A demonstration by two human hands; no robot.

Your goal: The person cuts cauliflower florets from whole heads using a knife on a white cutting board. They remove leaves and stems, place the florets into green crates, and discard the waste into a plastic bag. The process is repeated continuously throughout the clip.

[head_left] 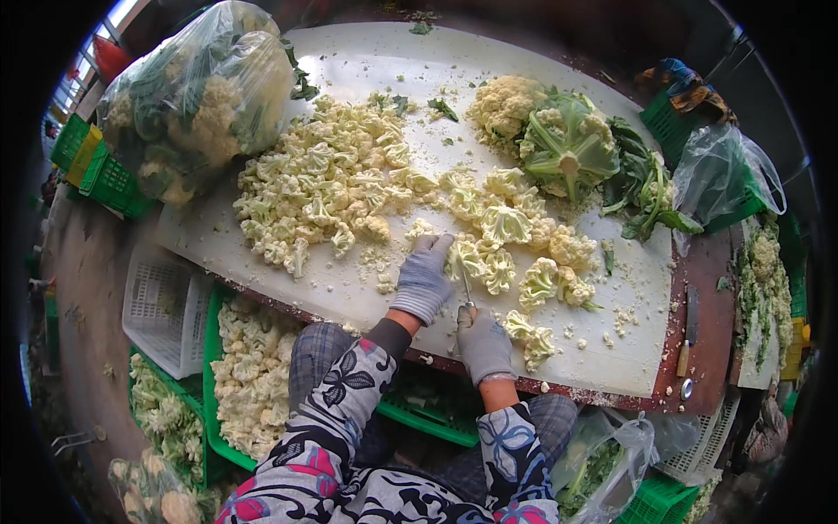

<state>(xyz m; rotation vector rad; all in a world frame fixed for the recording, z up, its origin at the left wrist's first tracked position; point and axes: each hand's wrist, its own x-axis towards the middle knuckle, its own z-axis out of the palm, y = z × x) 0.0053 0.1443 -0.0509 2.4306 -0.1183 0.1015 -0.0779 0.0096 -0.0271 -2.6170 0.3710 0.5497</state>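
Note:
My left hand (425, 278), in a grey-blue knit glove, is at the white board (406, 340), its fingertips beside a cauliflower floret (463, 257); whether they grip it I cannot tell. In a grey glove, my right hand (484, 344) is closed on the handle of a small knife (466, 288), whose blade points away from me against that floret. A large pile of cut florets (327, 183) lies ahead to the left. More cauliflower pieces (506, 224) lie ahead to the right. Behind them rest a whole cauliflower head (507, 105) and another stem side up (571, 154) with green leaves.
A clear bag of cauliflowers (216, 111) stands at the far left. Below the board's left edge are a white crate (167, 308) and a green crate (213, 367) of florets. A wooden-handled knife (687, 334) lies on the right edge. A plastic bag (720, 170) hangs over a green basket.

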